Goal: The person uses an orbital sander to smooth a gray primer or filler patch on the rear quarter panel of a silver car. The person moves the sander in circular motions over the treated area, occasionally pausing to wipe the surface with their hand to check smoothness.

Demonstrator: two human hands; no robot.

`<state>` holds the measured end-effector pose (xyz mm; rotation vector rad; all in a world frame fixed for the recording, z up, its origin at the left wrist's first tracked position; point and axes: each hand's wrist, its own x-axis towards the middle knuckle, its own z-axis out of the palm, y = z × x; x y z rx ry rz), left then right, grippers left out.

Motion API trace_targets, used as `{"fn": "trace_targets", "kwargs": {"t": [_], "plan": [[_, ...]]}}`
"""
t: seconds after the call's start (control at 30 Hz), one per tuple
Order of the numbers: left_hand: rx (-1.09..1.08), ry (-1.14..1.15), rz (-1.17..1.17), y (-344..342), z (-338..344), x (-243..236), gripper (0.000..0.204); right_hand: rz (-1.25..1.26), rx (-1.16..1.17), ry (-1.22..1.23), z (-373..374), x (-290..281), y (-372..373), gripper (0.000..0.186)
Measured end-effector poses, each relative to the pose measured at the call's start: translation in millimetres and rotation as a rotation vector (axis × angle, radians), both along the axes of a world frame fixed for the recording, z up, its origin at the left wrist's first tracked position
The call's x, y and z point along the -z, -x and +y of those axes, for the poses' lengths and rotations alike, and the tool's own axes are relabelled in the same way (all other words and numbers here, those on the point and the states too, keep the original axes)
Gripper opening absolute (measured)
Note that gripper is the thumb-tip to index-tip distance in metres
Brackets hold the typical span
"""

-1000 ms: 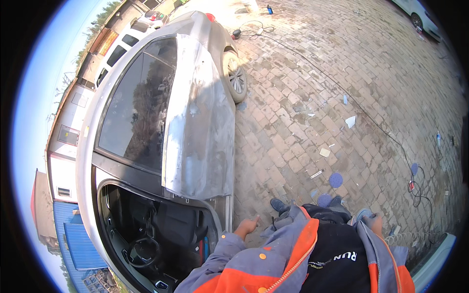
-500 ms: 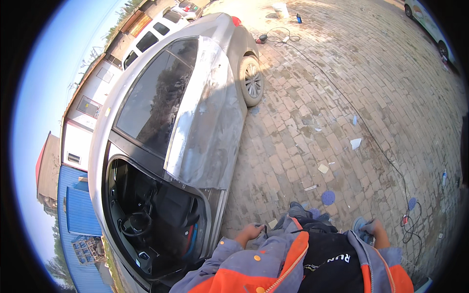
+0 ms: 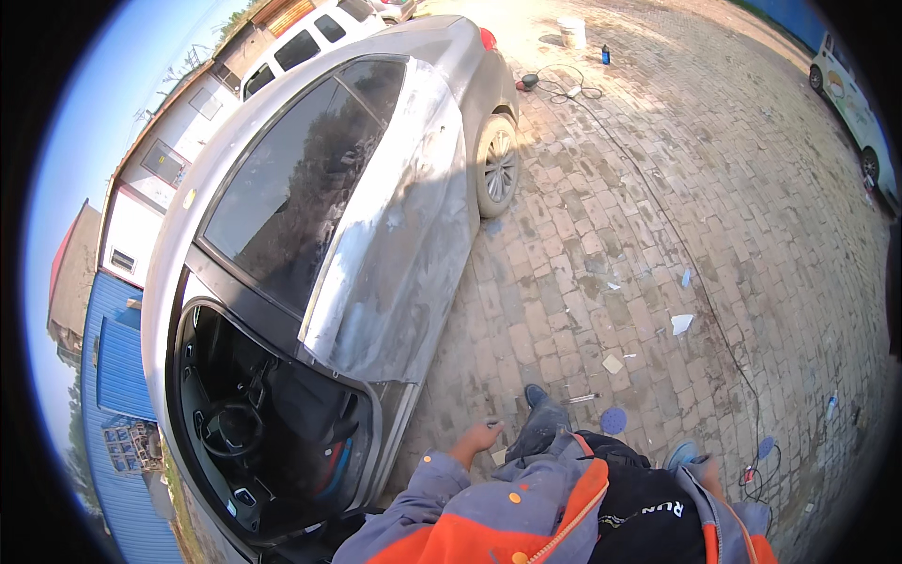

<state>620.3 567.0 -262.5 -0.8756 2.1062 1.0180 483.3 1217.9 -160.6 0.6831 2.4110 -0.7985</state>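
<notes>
My left hand (image 3: 477, 438) hangs beside the car's sill with its fingers curled in; whether something small is in them is hidden. Close to it stands a silver car (image 3: 449, 58), whose rear door (image 3: 395, 254) has dull sanded patches and streaks of bright metal. Through the front door opening show a steering wheel (image 3: 234, 429) and a dark seat (image 3: 310, 404). My right hand (image 3: 707, 472) is low at my right side, blurred and partly behind my jacket, near a blue shoe (image 3: 683, 455). My other shoe (image 3: 535, 395) is on the brick paving.
A black cable (image 3: 681, 240) runs along the paving (image 3: 573, 310) from a power tool (image 3: 528, 82) near the rear wheel. Purple sanding discs (image 3: 613, 420) and paper scraps (image 3: 681, 324) lie about. A white bucket (image 3: 571, 33) stands far off; another car (image 3: 850, 103) is at the right.
My view has shifted, and the car appears larger and lower-left. My left foot has stepped out ahead. Both hands remain low at my sides.
</notes>
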Motion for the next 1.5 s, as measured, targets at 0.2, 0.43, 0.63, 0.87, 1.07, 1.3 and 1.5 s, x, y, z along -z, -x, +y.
{"fn": "trace_targets", "kwargs": {"t": [0.2,0.43,0.63,0.87,1.07,1.3,1.5], "plan": [[0.084,-0.057,0.043,130,-84,-8,0.069,0.108,-0.007,-0.035,-129,-1,119,0.074],[0.116,0.069,0.161,271,-229,-80,0.066,0.243,-0.207,-0.013,-367,-70,272,0.077],[0.212,0.167,0.274,392,-337,-197,0.058,0.756,-0.333,0.251,-552,-151,405,0.054],[0.582,1.018,0.898,564,-503,-404,0.029,0.938,-0.488,0.358,-731,-142,565,0.029],[0.72,1.748,0.699,677,-675,-591,0.064,1.039,-0.523,0.594,-916,-124,656,0.029],[0.651,1.374,0.557,704,-751,-610,0.082,1.036,-0.525,0.786,-1036,-103,686,0.025],[0.546,1.272,0.591,699,-753,-606,0.086,0.885,-0.55,0.663,-1064,-103,720,0.02]]}}
